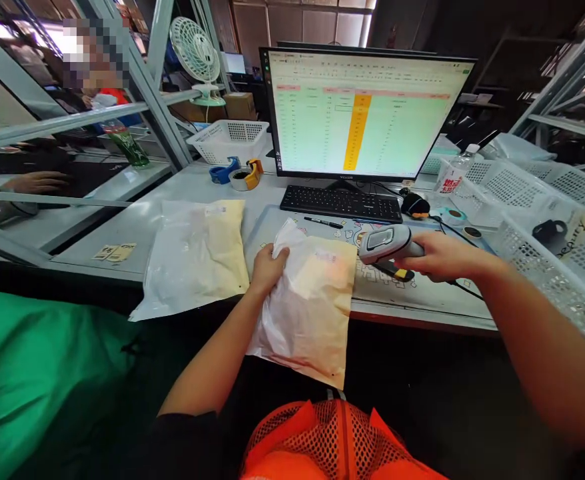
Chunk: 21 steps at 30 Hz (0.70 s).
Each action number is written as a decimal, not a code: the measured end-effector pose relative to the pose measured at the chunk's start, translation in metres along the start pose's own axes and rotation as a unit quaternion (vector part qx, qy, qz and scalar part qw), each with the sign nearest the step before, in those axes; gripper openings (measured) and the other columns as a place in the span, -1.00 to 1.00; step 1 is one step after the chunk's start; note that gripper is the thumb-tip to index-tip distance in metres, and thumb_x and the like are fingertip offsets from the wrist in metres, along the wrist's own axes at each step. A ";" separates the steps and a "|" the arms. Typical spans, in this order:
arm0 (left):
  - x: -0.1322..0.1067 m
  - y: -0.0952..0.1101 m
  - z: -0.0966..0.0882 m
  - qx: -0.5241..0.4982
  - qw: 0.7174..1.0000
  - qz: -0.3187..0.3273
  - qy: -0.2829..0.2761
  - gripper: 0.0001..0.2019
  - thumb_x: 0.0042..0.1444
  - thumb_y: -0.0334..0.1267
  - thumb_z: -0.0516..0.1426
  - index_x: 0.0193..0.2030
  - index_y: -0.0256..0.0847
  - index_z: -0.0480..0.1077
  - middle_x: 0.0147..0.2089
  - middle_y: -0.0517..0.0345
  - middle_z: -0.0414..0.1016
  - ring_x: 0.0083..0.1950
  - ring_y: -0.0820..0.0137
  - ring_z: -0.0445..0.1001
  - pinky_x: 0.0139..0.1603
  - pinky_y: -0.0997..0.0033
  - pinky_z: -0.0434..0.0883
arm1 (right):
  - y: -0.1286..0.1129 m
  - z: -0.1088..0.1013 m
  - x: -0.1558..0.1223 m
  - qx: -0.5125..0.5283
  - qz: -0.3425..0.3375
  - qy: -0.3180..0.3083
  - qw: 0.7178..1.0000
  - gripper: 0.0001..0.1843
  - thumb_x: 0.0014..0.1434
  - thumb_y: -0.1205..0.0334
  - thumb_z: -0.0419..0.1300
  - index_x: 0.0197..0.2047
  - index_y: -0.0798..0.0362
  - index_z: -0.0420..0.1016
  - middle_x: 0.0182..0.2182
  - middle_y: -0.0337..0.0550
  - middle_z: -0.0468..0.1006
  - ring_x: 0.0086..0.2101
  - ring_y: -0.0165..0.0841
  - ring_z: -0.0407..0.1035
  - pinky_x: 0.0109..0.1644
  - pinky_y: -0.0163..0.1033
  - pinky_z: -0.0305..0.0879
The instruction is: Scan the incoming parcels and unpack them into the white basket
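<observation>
My left hand point(268, 268) grips the upper left edge of a plastic packaging bag point(312, 300), part white and part pale yellow, which hangs over the table's front edge. A small label shows near the bag's top. My right hand point(440, 255) is wrapped around the handle of a grey barcode scanner point(385, 244), its head turned left toward the bag and apart from it. To the left of my left hand, a similar packaging bag point(195, 253) lies flat on the table. A box cutter point(393, 270) lies beneath the scanner, partly hidden by it.
A monitor point(367, 120) showing a spreadsheet stands behind a black keyboard point(340, 202). Tape dispensers point(245, 175) and a white basket point(230, 140) are at the back left. White baskets point(517, 193) and a bottle point(457, 170) stand right. A green sack point(42, 373) is lower left; a co-worker's hand point(37, 182) shows beyond the frame.
</observation>
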State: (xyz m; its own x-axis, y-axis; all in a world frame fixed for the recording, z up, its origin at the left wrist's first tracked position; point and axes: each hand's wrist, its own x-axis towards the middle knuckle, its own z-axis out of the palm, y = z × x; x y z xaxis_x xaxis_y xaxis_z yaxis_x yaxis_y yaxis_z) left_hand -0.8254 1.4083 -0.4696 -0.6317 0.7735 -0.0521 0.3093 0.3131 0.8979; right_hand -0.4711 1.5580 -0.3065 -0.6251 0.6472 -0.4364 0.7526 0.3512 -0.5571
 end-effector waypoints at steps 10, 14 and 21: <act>-0.022 0.027 -0.021 0.144 0.989 0.036 0.007 -0.80 0.28 -0.11 0.17 -0.10 -0.19 0.45 -0.14 -0.02 0.61 -0.10 0.18 0.57 -0.04 0.27 0.40 | 0.056 0.021 0.078 -0.227 0.034 0.102 0.968 -0.64 0.24 -0.10 0.19 -0.17 0.04 0.57 -0.27 0.01 0.66 -0.28 -0.11 0.50 -0.27 -0.15 0.24; -0.013 0.034 -0.069 0.176 0.980 0.090 0.008 -0.74 0.37 -0.05 0.07 -0.23 -0.17 0.42 -0.25 0.05 0.56 -0.18 0.23 0.53 -0.12 0.31 0.41 | 0.101 0.019 0.086 -0.189 0.068 0.147 0.969 -0.68 0.24 -0.08 0.20 -0.22 0.02 0.51 -0.22 0.10 0.65 -0.23 -0.04 0.50 -0.23 -0.11 0.27; 0.075 -0.002 -0.222 0.267 0.947 -0.003 0.178 -0.76 0.17 -0.13 0.20 -0.21 -0.32 0.45 0.20 -0.40 0.47 0.40 -0.26 0.28 0.35 -0.28 0.21 | 0.110 0.018 0.067 -0.191 0.067 0.164 0.965 -0.63 0.25 -0.20 0.20 -0.28 -0.07 0.50 -0.33 0.07 0.62 -0.29 0.03 0.49 -0.26 -0.06 0.25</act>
State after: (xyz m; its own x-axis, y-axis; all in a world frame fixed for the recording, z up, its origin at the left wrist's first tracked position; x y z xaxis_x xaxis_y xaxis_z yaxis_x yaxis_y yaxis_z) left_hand -1.0307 1.3436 -0.3782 -0.8051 0.5656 0.1785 0.5595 0.6246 0.5448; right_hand -0.4337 1.6275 -0.4101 -0.4652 0.8612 -0.2047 0.8826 0.4335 -0.1818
